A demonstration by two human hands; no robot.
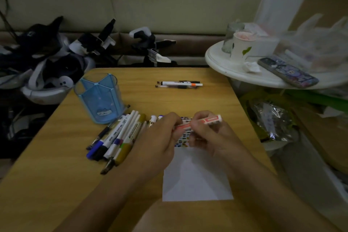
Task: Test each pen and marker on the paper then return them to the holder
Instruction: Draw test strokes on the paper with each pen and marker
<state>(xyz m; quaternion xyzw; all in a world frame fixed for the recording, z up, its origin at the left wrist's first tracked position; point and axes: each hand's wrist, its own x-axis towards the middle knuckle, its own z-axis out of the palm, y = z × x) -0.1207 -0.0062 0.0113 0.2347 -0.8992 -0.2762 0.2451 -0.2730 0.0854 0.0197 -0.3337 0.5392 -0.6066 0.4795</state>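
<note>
Now both hands, left hand and right hand, grip red marker over paper.

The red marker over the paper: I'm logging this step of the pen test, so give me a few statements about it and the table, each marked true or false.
1. Both the left hand and the right hand hold the red marker. True.
2. The blue holder is full of pens. False: no pens show in it; a pile of pens and markers lies on the table beside it.
3. The white paper has coloured marks along its top edge. True.
4. The pens at the far edge stand upright in a cup. False: they lie flat on the wooden table.
5. The phone lies on the wooden table. False: it rests on the round white side table.
</note>
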